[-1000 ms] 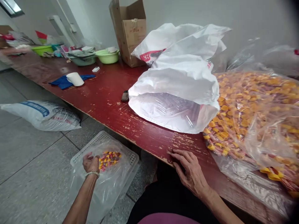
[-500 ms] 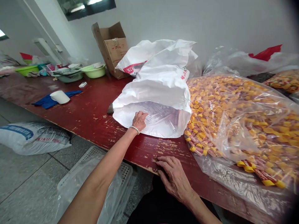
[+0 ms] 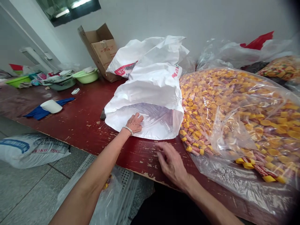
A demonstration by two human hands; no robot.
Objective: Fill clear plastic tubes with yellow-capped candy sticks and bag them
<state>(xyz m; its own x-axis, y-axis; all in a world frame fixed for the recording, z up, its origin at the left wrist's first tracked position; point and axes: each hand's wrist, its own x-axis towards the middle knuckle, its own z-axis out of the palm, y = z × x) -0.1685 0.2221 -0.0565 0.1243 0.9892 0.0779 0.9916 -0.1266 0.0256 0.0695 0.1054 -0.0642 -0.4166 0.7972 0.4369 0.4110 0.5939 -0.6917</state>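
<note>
- The white woven sack (image 3: 150,78) is laid on its side on the red-painted counter (image 3: 82,125), its mouth turned toward 6 o'clock, seemingly for access to the contents.
- Clear plastic tubes (image 3: 159,116) are held inside the mouth, long axes running roughly 10 to 4 o'clock.
- The left hand (image 3: 134,123) is kept open, palm down, on the clear liner at the sack's lip.
- The right hand (image 3: 172,164) is open, fingers loosely curved, at 6 o'clock from the sack; counter contact cannot be confirmed.
- A clear bag of yellow-capped items (image 3: 234,115) is placed at the sack's 3 o'clock.

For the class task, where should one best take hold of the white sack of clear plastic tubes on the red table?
Probably the upper lip of the white sack, coming from the near side: its open mouth faces the person, and that loose upper layer lifts away from the clear plastic tubes lying inside.
</note>
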